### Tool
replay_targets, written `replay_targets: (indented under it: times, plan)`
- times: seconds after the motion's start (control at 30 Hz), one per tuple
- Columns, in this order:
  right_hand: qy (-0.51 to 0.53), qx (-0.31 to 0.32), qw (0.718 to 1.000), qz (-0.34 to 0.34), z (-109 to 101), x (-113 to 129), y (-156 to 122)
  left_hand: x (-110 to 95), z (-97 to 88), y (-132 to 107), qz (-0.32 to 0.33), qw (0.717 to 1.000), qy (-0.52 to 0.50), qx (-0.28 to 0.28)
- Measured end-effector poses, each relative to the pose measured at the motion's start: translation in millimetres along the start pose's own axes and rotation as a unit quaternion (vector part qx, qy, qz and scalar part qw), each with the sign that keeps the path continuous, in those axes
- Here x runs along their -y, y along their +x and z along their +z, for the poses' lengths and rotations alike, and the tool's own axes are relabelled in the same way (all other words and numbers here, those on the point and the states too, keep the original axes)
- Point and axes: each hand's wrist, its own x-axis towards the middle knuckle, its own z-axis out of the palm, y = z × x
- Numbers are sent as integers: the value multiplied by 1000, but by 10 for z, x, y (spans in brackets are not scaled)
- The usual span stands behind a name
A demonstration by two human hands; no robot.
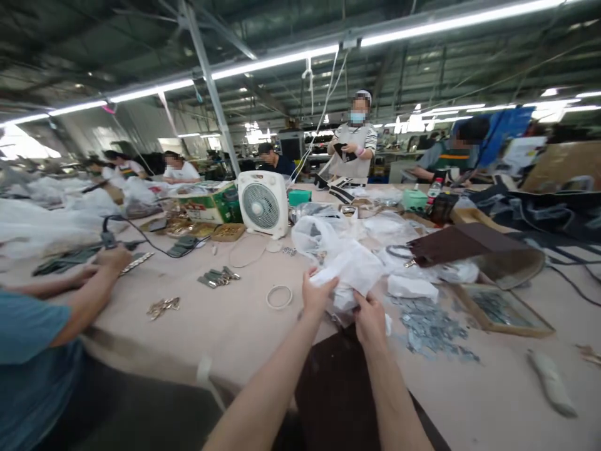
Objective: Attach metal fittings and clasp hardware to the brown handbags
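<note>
Surrounding held white plastic: fan, grey pieces.

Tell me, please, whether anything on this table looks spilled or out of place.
Small grey pieces lie scattered on the table to the right of the right hand, beside a shallow box. They look spilled because they spread loosely outside it, though they may have been tipped out deliberately.

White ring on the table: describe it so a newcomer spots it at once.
Find the white fan standing on the table. Below it in the picture, just left of the person's left hand, lies the white ring. It is a single round band with an open centre, unlike the heap of green tabs with metal ends to its left.
</note>
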Motion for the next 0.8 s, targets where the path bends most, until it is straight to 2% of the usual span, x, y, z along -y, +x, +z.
replay_targets:
  times: [0.17,0.3,0.47,0.63,0.8]
  plan:
    - [-42,16,998,-50,-20,-62,176,-171,-238,227,24,991,120,57]
    - [-108,3,989,-97,-80,-76,329,-239,-349,388,29,981,158,111]
    - [-179,-25,974,-140,-177,-37,452,-183,-390,539,8,982,132,134]
    - [-151,-19,981,-117,-172,2,512,-175,-410,675,-25,986,69,149]
    - [-111,3,989,-99,-88,46,554,-285,-480,776,-34,979,18,199]
